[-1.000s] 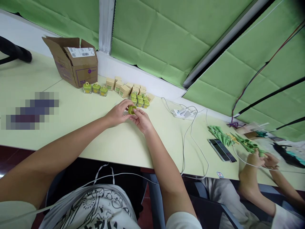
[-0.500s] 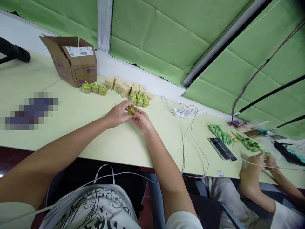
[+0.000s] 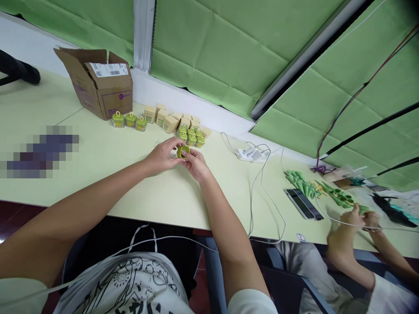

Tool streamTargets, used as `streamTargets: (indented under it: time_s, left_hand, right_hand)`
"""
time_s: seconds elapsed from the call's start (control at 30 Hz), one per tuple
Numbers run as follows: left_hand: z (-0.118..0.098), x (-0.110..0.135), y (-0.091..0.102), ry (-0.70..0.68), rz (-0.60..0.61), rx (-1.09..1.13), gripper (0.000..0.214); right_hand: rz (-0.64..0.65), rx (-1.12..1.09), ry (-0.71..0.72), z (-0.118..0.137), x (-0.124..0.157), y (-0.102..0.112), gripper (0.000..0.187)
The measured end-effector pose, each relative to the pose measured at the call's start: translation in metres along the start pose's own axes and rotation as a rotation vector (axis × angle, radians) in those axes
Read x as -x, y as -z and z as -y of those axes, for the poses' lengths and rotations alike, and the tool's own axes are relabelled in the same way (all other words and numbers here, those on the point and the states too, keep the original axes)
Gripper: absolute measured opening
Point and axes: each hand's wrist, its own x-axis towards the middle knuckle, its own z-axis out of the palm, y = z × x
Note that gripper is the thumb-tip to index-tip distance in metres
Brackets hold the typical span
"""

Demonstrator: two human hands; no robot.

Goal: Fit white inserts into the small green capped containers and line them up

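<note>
Both my hands meet over the pale yellow table (image 3: 98,152) and pinch a small green plastic piece (image 3: 182,151) between their fingertips. My left hand (image 3: 163,155) closes on it from the left, my right hand (image 3: 195,164) from the right. Just behind them sits a cluster of small green-lidded jars (image 3: 191,137) and a group of little tan boxes (image 3: 170,120). Three more green-lidded jars (image 3: 130,120) stand in a row further left.
An open cardboard box (image 3: 101,89) stands at the back left. A white power strip (image 3: 250,154) with trailing cables lies to the right. A phone (image 3: 303,203) and green cones (image 3: 303,183) lie by a co-worker's hands (image 3: 355,217) at right.
My hands have stayed together on the green piece, turning it slightly. The co-worker's hands at right have shifted over the green cones.
</note>
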Motion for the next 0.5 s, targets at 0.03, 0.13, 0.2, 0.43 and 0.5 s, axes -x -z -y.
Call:
streamTargets:
  time_s: [0.03,0.13,0.2,0.43,0.5]
  left_hand:
    - [0.0012,0.0001,-0.0004,-0.011,0.001,-0.015,0.040]
    - [0.0040,0.0004,-0.0014,-0.036,0.008,-0.047,0.039]
    - [0.0051,0.0004,-0.0015,-0.040,0.016,-0.059,0.038]
    - [0.0071,0.0007,0.0003,-0.012,0.055,-0.083,0.040]
    - [0.0074,0.0010,0.0002,-0.020,0.060,-0.085,0.040]
  right_hand:
    - [-0.002,0.009,0.014,-0.0010,-0.0003,-0.0006,0.041]
    - [-0.018,0.032,0.055,-0.0028,-0.0009,-0.0016,0.042]
    - [-0.034,0.038,0.059,-0.0024,-0.0007,-0.0017,0.042]
    - [0.026,0.028,-0.051,0.0064,0.0027,0.0026,0.043]
    - [0.021,0.033,-0.048,0.0066,0.0028,0.0035,0.042]
